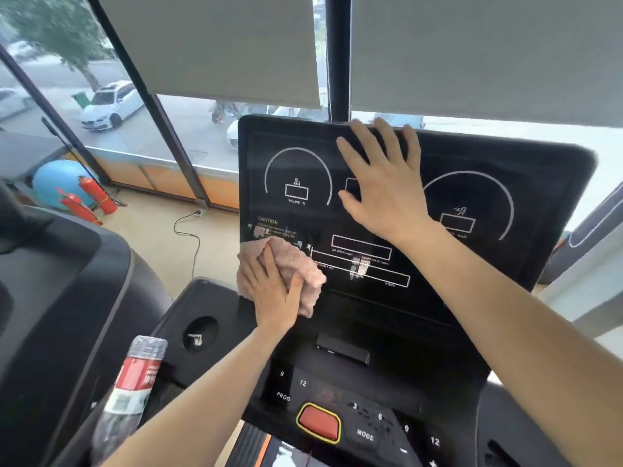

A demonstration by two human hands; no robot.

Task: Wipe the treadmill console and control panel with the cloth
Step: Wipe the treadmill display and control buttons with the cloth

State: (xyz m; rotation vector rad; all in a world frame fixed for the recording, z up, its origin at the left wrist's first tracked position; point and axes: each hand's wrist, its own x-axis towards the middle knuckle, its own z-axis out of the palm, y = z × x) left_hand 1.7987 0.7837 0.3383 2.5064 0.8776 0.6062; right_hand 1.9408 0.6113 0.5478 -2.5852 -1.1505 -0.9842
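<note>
Closest to the camera, the control panel point(371, 429) with its red stop button point(318, 421) looked not yet wiped. The left hand point(273, 288) lay flat with straight fingers, pressing the pink cloth point(303, 264) against the console's point(539, 183) lower-left corner. The right hand point(381, 183) was spread open on the upper centre, bracing and holding nothing. Glare made it hard to tell how much of the console was clean; probably much remained.

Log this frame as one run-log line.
left hand: presses pink cloth on console, lower left | right hand: flat on console top | control panel: untouched
</note>
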